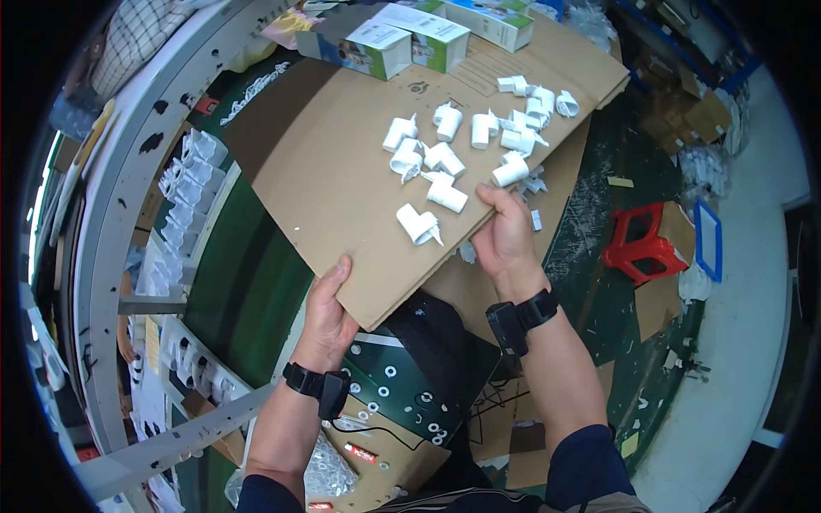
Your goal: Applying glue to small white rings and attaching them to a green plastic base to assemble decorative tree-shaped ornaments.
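A flattened cardboard carton [333,171] is gripped in both hands, tilted across the view. My left hand [327,309] pinches its near left corner, thumb on top and fingers underneath. Along the right edge my right hand [508,232] clamps the cardboard the same way. Several small white plastic fittings [446,197], short tubes with a pointed tab, lie scattered on the carton. One white fitting [510,171] rests just beyond my right thumb. At the carton's far end stand several green-and-white printed boxes [376,50]. Each wrist wears a black strapped device.
Left of the carton runs a green conveyor belt [244,282] with a grey metal frame [107,256]. White plastic parts [192,184] line its side. A red plastic stool [641,244] stands on the floor at right. Below my hands are white rings [390,371] and a clear plastic bag [329,468].
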{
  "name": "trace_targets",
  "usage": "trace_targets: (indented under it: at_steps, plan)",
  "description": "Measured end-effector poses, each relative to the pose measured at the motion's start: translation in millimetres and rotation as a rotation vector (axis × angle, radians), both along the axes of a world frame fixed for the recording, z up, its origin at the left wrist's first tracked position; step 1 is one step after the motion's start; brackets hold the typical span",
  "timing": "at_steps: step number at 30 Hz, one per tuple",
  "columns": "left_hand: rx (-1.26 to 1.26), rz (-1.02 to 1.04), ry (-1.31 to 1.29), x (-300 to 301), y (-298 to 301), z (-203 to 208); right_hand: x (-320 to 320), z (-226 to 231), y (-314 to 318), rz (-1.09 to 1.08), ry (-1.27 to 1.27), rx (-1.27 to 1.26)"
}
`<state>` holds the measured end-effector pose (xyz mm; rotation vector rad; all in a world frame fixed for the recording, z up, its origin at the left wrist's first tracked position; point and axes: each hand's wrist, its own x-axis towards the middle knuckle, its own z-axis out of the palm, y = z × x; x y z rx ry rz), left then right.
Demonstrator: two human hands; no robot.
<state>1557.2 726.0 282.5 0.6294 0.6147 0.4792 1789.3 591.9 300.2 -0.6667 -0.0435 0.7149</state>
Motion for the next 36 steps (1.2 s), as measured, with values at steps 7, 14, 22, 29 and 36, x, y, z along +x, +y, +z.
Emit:
trace_targets:
  at_steps: [7,14,22,29,36]
  plan:
    - [0.044,-0.018,-0.017,-6,-7,20,-14,-1,-8,-0.026,-0.013,-0.039]
    - [-0.051,-0.095,-0.066,-15,-6,32,-29,3,-22,-0.075,0.016,-0.134]
    - [-0.1,-0.183,-0.175,-40,-4,28,-65,7,-38,-0.148,-0.036,-0.176]
    - [-0.118,-0.251,-0.234,-39,-23,30,-71,12,-78,-0.194,-0.037,-0.189]
    - [-0.14,-0.307,-0.263,-27,-42,29,-69,10,-111,-0.28,-0.065,-0.244]
